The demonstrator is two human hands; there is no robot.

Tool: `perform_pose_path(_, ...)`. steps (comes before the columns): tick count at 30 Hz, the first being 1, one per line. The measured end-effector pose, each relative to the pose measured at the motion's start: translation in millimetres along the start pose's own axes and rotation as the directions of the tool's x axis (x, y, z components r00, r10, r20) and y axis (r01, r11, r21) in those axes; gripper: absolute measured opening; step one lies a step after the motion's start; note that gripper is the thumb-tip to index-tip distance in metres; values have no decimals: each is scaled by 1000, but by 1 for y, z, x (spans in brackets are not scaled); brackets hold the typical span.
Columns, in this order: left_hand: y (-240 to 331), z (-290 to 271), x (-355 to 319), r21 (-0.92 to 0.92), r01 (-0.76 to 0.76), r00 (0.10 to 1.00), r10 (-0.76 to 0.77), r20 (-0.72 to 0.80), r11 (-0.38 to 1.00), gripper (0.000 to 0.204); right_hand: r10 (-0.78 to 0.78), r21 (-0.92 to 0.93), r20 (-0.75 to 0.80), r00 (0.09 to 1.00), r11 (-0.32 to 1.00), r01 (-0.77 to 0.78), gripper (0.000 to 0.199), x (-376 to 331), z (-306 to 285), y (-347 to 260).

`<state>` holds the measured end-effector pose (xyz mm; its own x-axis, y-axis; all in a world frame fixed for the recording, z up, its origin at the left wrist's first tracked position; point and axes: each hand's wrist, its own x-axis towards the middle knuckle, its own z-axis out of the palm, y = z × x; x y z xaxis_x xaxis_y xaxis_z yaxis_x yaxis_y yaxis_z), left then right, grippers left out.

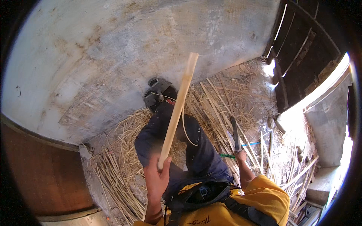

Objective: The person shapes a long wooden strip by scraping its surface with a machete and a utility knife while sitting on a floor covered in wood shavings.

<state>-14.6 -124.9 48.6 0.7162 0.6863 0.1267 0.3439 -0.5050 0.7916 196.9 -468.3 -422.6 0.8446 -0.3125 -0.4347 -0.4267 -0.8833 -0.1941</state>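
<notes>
My left hand (156,181) is closed round the lower end of a long, pale split-bamboo strip (179,107). The strip slants upward over my legs, its top end in front of the wall. A thin curled sliver (184,130) hangs beside it. Out to the right, my right hand (240,154) grips a long knife (235,133) by its handle, the dark blade pointing away from me. The blade is apart from the strip and above the scattered pieces on the floor.
My legs in dark trousers (205,150) extend toward a stained wall (139,49). Shavings (128,128) cover the floor around them. Bundled thin strips (117,184) lie left, longer strips (215,105) right. A brown panel (41,173) stands left; dark boards (301,49) stand far right.
</notes>
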Motion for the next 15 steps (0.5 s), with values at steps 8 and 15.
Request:
perform_pose_path(8,4,-7,-4,25,42,999,-42,11,999,20,-34,-101,221,975,993,58,60,15,4,-3)
perform_pose_path(15,2,-13,-5,31,56,998,-56,-6,998,20,-161,19,43,986,987,160,55,-14,-34,-35)
